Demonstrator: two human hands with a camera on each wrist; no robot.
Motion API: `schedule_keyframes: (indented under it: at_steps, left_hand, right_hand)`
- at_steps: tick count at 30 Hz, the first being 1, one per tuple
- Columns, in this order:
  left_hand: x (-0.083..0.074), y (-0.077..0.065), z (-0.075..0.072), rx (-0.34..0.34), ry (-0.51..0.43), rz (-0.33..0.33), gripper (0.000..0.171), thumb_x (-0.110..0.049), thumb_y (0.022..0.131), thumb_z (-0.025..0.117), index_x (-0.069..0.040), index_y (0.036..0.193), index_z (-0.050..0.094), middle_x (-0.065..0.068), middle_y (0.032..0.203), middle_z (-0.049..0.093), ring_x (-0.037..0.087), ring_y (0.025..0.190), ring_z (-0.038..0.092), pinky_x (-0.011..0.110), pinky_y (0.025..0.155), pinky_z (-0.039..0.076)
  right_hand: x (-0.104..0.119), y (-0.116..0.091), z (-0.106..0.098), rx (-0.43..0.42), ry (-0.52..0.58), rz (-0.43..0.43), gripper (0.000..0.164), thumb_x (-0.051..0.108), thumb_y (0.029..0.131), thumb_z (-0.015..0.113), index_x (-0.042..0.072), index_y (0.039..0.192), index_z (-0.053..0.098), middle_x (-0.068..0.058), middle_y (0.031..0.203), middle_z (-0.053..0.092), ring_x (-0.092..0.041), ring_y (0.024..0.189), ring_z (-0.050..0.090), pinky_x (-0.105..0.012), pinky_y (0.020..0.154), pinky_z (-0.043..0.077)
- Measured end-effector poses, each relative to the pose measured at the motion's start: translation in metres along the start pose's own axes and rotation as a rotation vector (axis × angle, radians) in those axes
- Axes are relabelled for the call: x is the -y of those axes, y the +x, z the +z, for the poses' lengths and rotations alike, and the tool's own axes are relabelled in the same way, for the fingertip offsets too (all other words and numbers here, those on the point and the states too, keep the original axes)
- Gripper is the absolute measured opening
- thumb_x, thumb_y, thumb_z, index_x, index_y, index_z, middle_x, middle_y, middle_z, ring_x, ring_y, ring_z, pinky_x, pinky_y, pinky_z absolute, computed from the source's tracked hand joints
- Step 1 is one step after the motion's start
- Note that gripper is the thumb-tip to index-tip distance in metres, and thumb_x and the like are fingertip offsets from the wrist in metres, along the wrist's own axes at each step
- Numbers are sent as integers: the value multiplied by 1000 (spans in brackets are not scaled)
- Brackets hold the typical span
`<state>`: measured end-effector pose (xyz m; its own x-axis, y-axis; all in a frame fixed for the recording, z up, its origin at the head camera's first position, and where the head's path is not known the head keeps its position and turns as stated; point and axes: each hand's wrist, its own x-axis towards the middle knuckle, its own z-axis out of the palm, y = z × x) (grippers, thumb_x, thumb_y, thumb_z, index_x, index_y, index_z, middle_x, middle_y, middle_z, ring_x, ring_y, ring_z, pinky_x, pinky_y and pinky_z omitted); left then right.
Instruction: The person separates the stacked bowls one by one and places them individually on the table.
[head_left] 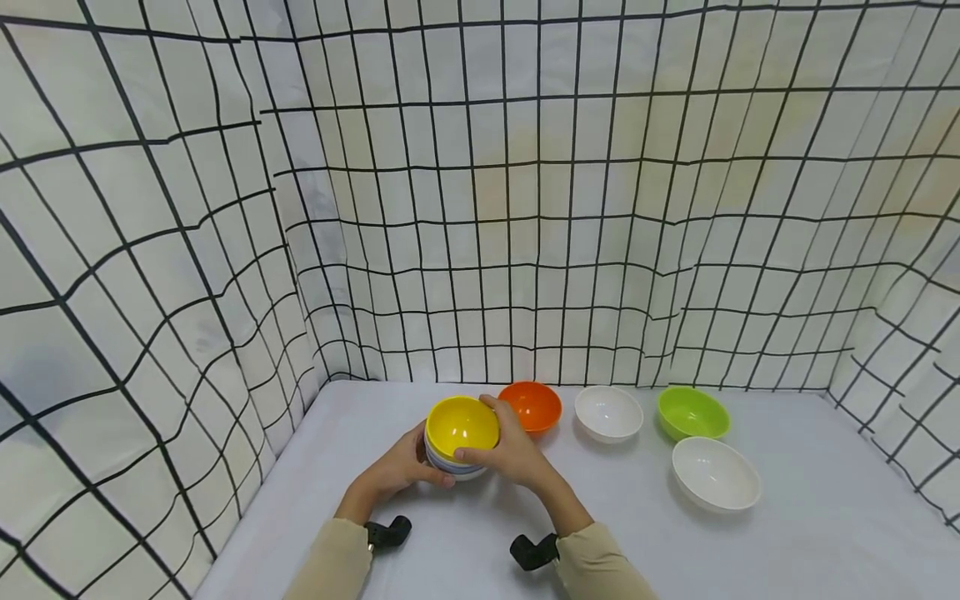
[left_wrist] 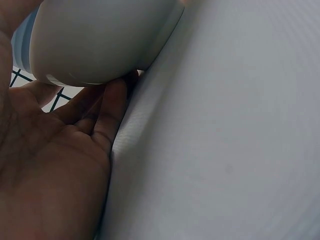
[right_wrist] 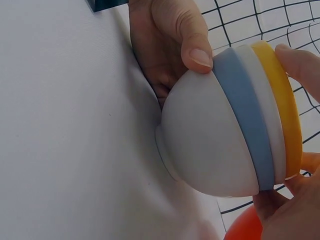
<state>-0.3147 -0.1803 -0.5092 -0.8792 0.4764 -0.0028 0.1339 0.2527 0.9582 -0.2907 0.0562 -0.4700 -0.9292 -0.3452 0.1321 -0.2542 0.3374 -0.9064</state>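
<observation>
Between left fingers (left_wrist: 114, 100) and right fingers (right_wrist: 302, 67) — stacked bowls (right_wrist: 227, 125), yellow uppermost.

A yellow bowl (head_left: 462, 427), rim up, tops the handheld stack (right_wrist: 215, 135) (white, blue)

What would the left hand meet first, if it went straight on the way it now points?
The left hand would first meet the stack of bowls it holds; past that, the orange bowl might lie near its line, but depth is unclear.

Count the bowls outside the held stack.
4: orange bowl, partly behind the right hand; white bowl to its right; green bowl farther right; second white bowl in front of the green one.
</observation>
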Motion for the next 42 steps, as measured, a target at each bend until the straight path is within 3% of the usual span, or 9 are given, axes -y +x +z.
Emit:
schedule_keyframes:
  at_steps: [9,16,38,42]
  left_hand:
    - [0,-1,2,-19,-11,-8,100,-13,74,91,-16,157,35,9,155,47,34,144,41,61,126,25]
    - [1,0,1,-11,-18,0,99,-11,75,91,-16,156,35,10,154,47,34,143,42,62,125,25]
    - [1,-1,0,3,-18,6,98,-13,74,91,-15,155,36,9,153,48,33,142,43,59,126,26]
    - [0,-1,0,8,-13,16,97,-14,74,91,-15,154,36,8,153,48,32,143,43,57,126,28]
  right_hand:
    - [-2,-1,3,17,29,5,112,42,78,87,8,161,21,-16,159,37,-33,137,47,-56,117,43]
    - [-4,-1,5,14,58,14,116,41,76,89,8,161,18,-15,154,44,-31,133,51,-56,115,45]
    - [-5,-1,12,-54,27,-3,107,42,75,90,9,156,29,-10,145,52,-26,123,57,-52,108,52]
    - [-3,-1,11,-121,24,-7,91,39,80,86,10,152,38,-9,145,53,-27,129,54,-51,113,48]
